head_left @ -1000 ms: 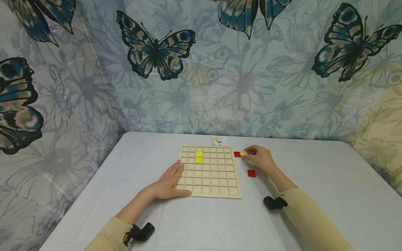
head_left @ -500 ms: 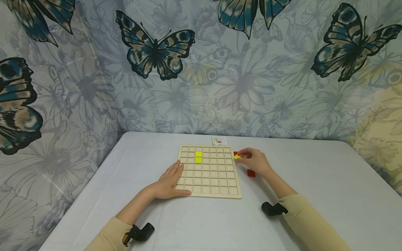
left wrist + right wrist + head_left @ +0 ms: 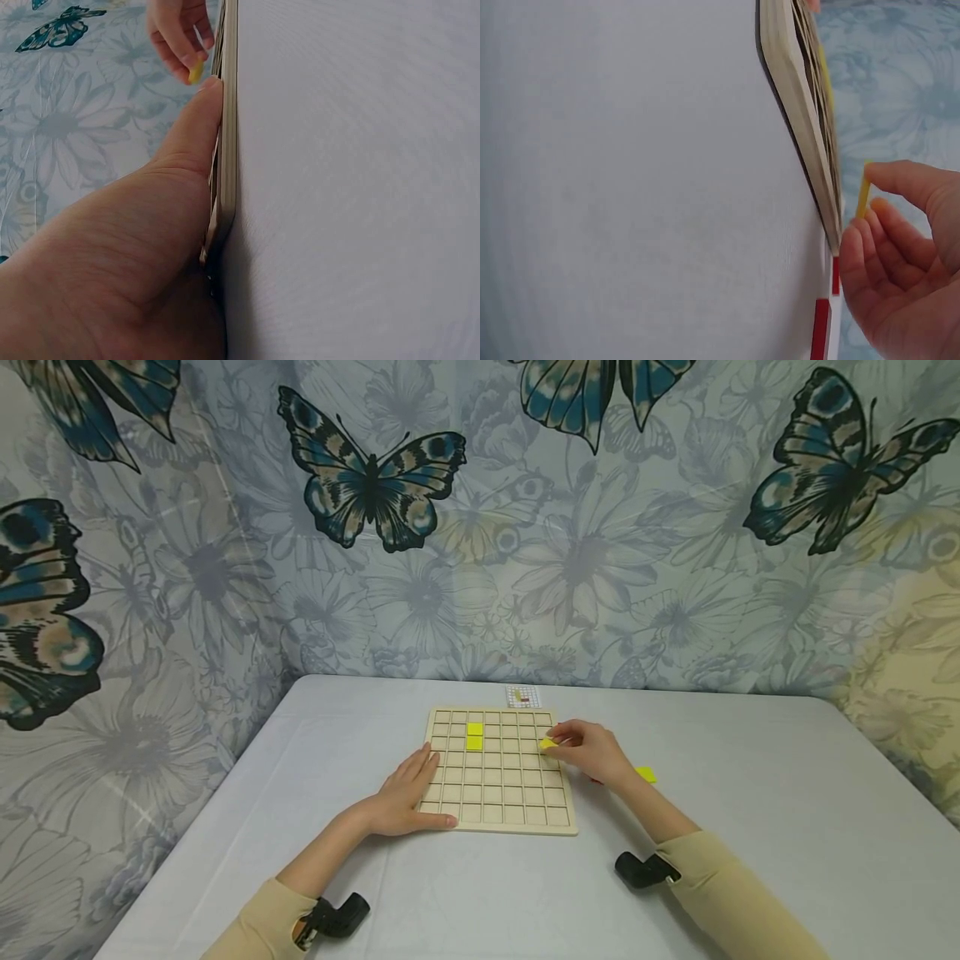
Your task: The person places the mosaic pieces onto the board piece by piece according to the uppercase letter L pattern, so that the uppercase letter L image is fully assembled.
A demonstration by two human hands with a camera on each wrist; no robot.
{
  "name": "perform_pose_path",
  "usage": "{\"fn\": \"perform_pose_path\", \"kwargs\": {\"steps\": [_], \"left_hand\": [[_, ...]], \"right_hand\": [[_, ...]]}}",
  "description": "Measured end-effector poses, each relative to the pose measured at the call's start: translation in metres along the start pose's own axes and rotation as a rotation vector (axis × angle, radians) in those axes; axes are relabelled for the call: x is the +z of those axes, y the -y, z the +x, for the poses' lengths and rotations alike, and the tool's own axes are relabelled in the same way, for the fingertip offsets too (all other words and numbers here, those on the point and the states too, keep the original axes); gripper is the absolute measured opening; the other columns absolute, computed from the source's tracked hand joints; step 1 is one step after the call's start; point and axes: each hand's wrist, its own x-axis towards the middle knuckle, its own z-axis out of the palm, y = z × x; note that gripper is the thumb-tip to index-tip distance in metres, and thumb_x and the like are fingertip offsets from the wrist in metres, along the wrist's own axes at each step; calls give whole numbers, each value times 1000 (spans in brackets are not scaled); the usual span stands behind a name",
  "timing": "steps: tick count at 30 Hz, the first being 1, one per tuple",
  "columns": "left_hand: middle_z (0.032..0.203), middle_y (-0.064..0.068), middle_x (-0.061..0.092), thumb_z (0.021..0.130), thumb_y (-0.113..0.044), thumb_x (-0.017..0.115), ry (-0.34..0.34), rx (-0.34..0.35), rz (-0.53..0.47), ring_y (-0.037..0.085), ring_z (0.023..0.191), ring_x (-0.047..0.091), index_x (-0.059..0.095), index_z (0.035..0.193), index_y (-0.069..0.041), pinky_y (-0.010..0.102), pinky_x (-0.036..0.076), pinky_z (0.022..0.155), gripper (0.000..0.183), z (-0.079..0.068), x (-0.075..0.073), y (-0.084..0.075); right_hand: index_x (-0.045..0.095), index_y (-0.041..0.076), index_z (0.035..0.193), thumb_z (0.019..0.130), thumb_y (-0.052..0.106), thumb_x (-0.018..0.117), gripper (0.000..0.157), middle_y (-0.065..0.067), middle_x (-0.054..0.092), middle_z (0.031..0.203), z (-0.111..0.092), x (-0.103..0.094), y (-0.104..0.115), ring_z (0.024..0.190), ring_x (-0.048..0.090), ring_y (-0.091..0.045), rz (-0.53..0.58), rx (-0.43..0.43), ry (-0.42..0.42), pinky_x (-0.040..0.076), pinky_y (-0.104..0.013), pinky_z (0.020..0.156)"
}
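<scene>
A wooden grid board (image 3: 510, 810) lies on the white table, with two yellow square tiles (image 3: 475, 736) set one above the other in its upper left part. My left hand (image 3: 401, 793) rests along the board's left edge, fingers straight and thumb at the front corner. Between thumb and fingertips my right hand (image 3: 596, 752) pinches another yellow tile (image 3: 548, 744), held over the board's right edge. The right wrist view shows that pinched tile (image 3: 864, 191) edge-on, above the board. Two red tiles (image 3: 821, 330) lie beside the board, mostly hidden by the right hand in the head view.
A small card (image 3: 522, 696) printed with a coloured grid lies behind the board. One more yellow tile (image 3: 647, 774) sits on the table (image 3: 750, 777) just beyond the right forearm. A butterfly-patterned cloth (image 3: 585, 568) rises at the table's back edge.
My right hand has carried the pinched yellow tile left, from beside the red tile to over the board's right edge. The left hand has stayed still.
</scene>
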Motion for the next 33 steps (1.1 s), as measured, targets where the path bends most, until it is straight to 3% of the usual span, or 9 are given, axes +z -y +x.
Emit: {"fn": "perform_pose_path", "kwargs": {"steps": [11,25,33], "left_hand": [[161,20,-7,86,-57,66,0,-2,6,36,147,-6,7,155,3,60,6,113,108,1,0,1],[161,20,-6,87,-55,66,3,-6,14,36,147,-5,8,154,3,60,7,113,107,0,-1,-1],[161,20,-6,87,-56,66,7,-6,19,36,147,-5,8,155,3,60,8,113,107,0,-1,-1]], "right_hand": [[71,10,108,81,27,80,33,-2,68,97,0,14,15,87,61,-17,-7,-28,38,47,-31,73],[73,12,101,80,22,82,26,2,67,91,1,39,34,82,60,-14,55,-92,79,49,-30,75],[73,12,97,79,18,82,21,4,65,83,5,55,46,75,56,-13,57,-154,99,47,-27,68]]}}
